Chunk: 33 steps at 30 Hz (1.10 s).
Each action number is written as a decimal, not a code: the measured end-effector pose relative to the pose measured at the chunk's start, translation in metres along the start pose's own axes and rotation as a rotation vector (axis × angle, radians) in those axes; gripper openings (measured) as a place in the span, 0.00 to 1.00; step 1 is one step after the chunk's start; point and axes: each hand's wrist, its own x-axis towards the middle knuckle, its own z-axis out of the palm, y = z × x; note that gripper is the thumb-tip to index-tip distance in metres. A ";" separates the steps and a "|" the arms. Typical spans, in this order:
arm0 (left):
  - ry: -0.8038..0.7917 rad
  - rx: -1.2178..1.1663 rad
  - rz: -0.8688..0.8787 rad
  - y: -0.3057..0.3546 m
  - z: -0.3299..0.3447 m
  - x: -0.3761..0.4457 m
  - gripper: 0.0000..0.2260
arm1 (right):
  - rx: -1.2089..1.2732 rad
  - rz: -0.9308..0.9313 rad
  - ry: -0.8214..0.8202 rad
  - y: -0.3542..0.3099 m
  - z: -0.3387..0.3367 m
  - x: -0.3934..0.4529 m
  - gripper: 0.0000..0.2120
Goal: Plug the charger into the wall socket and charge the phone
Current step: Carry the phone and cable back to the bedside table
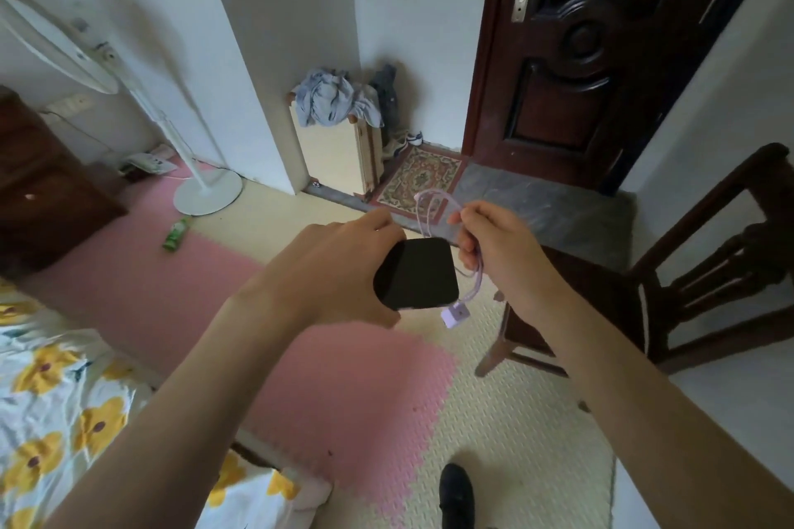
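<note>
A white pedestal fan (129, 99) stands on my pink floor mat (129, 292), a green bottle (176, 233) lying near its base. Clothes (331, 99) drape a cream case beside the dark door (601, 56); a wooden chair (709, 271) sits right.

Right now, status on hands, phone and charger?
Left hand gripping phone. Right hand pinching looped cable, charger plug dangling. Not plugged in.

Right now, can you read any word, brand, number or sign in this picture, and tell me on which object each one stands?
No text can be read.
Green bottle on the floor: it has a label, but too blurred to read.
White box by the fan base: markings, too small to read.
Phone in the left hand: dark screen, no text.
Purple charger plug: no legible print.
</note>
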 end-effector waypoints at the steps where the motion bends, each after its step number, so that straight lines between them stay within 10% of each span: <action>1: 0.007 0.005 -0.015 -0.002 -0.002 0.013 0.29 | -0.006 -0.013 -0.018 -0.002 -0.005 0.015 0.14; 33: 0.067 -0.054 -0.575 -0.292 0.002 0.131 0.24 | -0.275 -0.130 -0.508 -0.044 0.213 0.360 0.15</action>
